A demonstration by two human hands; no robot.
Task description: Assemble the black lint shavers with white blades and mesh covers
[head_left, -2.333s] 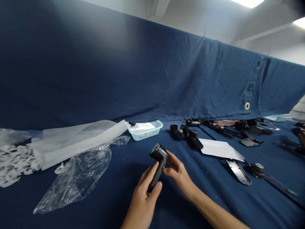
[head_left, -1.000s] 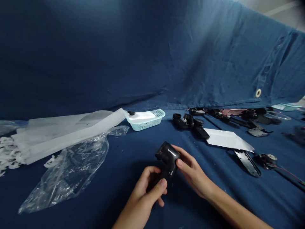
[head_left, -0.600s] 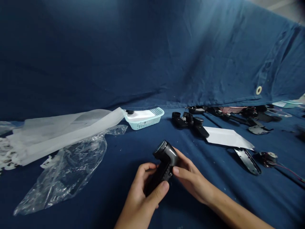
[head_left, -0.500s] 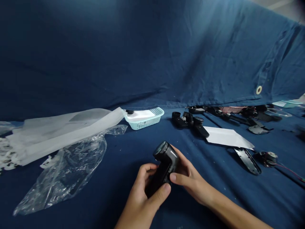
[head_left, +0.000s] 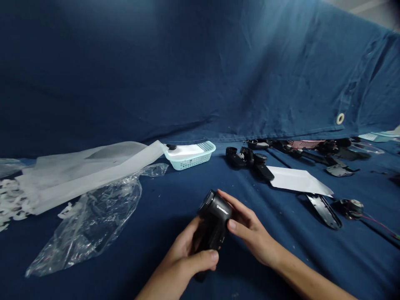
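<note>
Over tabletop [head_left: 175,189], left hand [head_left: 183,256] gripping black device [head_left: 215,223] low, right hand [head_left: 252,234] pinching upper end (white lettering [head_left: 222,209] showing).

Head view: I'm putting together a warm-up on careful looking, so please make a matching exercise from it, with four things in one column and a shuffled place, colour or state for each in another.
Things
1. Device
2. Middle basket
3. Ring
4. Clear plastic

Places, colours, states
A. crumpled, lying at the picture's left
B. held between the left grip and the right grip
C. on the hanging cloth, toward the picture's right
D. pale blue, with holes in its wall

Right pairs: 1-B, 2-D, 3-C, 4-A
</note>
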